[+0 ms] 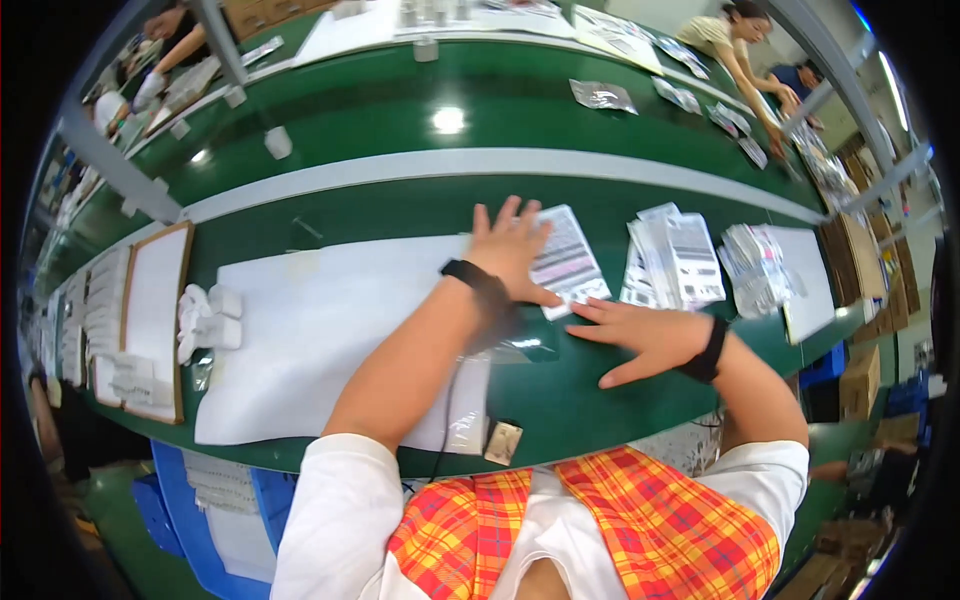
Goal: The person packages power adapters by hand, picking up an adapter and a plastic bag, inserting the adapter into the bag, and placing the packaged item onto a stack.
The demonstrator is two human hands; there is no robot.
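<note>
A white printed leaflet [568, 255], possibly a small stack, lies slanted on the green table in front of me. My left hand [508, 255] is spread flat at its left edge, thumb resting across its lower part. Close to its bottom corner are the fingertips of my right hand [640, 335]; that hand is palm down with fingers apart, over the tabletop. Neither hand grips anything. Both wrists wear black bands. To the right, a fanned pile of similar printed leaflets [690, 260] lies near my right hand.
Clear plastic packets [755, 270] sit farther right on a white sheet. Left of my arm spreads a large white sheet [320, 330], with small white parts [210, 320] at its edge and a wood-framed tray [160, 300] beyond. A pale rail [500, 163] crosses behind; people work farther off.
</note>
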